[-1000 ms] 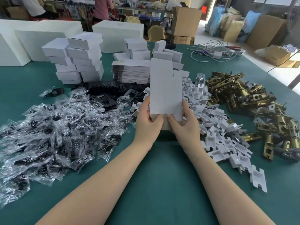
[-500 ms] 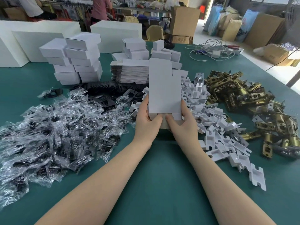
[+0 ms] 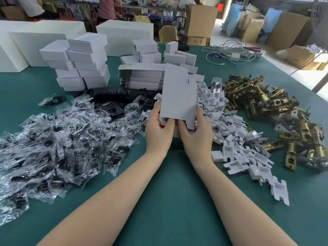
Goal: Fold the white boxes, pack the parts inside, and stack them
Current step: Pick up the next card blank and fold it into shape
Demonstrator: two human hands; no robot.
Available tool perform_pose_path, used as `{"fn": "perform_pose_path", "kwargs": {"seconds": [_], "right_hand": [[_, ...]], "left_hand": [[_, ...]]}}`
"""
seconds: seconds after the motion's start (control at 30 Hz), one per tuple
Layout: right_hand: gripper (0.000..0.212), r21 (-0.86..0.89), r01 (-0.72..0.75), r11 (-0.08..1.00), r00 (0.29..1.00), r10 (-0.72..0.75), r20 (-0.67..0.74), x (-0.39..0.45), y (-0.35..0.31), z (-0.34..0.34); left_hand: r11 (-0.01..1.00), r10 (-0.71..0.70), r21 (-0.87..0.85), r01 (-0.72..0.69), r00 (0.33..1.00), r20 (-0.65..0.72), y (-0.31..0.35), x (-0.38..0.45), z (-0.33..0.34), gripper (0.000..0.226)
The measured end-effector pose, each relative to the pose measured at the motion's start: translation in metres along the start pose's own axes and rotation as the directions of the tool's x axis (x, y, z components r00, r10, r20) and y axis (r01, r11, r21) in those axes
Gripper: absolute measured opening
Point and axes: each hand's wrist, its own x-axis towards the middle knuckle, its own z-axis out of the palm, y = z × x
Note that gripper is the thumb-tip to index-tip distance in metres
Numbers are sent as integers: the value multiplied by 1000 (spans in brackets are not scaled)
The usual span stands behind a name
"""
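A flat white box blank (image 3: 178, 96) stands upright above the green table (image 3: 168, 201), held at its lower end by both hands. My left hand (image 3: 158, 132) grips its bottom left corner, thumb on the near face. My right hand (image 3: 197, 135) grips the bottom right, thumb on a lower flap. Behind it lies a stack of flat blanks (image 3: 142, 77). Folded white boxes (image 3: 79, 63) are stacked at the back left. Brass latch parts (image 3: 262, 102) lie heaped at the right, white inserts (image 3: 230, 132) beside my right hand, bagged black parts (image 3: 53, 142) at the left.
Black plates (image 3: 113, 96) lie behind the bags. More folded boxes (image 3: 150, 52) and large white cartons (image 3: 35, 43) stand at the back, with cables (image 3: 229, 52) at the far right. Bare green table lies under my forearms. People stand in the background.
The blank has tilted slightly and shifted a little with both hands; my fingers have adjusted at its bottom flaps. The piles have not moved.
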Motion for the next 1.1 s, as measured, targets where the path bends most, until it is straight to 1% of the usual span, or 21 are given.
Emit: {"fn": "perform_pose_path", "kwargs": {"seconds": [0.1, 0.17, 0.23, 0.3, 0.43, 0.63, 0.7, 0.77, 0.83, 0.9, 0.97, 1.03, 1.1], "right_hand": [[58, -138, 52, 989, 999, -50, 21, -1, -2, 1], [59, -220, 85, 972, 996, -81, 26, 0, -3, 2], [59, -251, 81, 964, 997, -79, 18, 1, -5, 3], [59, -263, 85, 961, 996, -83, 21, 1, -6, 4], [64, -311, 95, 946, 993, -70, 90, 0, -6, 0], [56, -431, 122, 894, 990, -78, 117, 6, -9, -4], [53, -382, 95, 919, 994, -65, 92, 7, -8, -7], [50, -303, 74, 950, 997, -66, 39, 6, -7, -9], [49, -228, 52, 972, 999, -54, -4, 4, -6, -9], [48, -115, -22, 993, 999, 18, -34, 1, -7, -6], [47, 0, -71, 997, 996, 71, -57, -1, -8, -3], [45, 102, -89, 991, 993, 97, -74, -2, -9, -4], [42, 182, -106, 978, 989, 122, -81, -3, -9, -5]], "left_hand": [[999, 32, 43, -30, 998, -60, -1, -1, 1, 48], [996, 56, 76, -51, 996, -64, -3, -1, 1, 45], [992, 73, 109, -69, 997, -35, -4, -3, 1, 44], [989, 57, 136, -54, 998, -18, -5, -3, 2, 46], [984, 6, 177, -9, 1000, 18, -8, -3, 1, 53], [980, 6, 199, -18, 998, 58, -9, -4, -1, 63], [979, 32, 199, -50, 995, 95, -8, -5, -1, 71], [975, 36, 213, -63, 991, 130, -9, -6, 1, 78], [979, 17, 199, -42, 992, 122, -10, -7, 3, 81], [980, 24, 196, -44, 994, 108, -11, -6, 3, 80], [975, 42, 212, -69, 991, 126, -11, -5, 2, 87], [965, 71, 237, -111, 983, 171, -11, -6, 1, 94], [958, 80, 251, -136, 972, 220, -14, -6, 0, 92]]}}
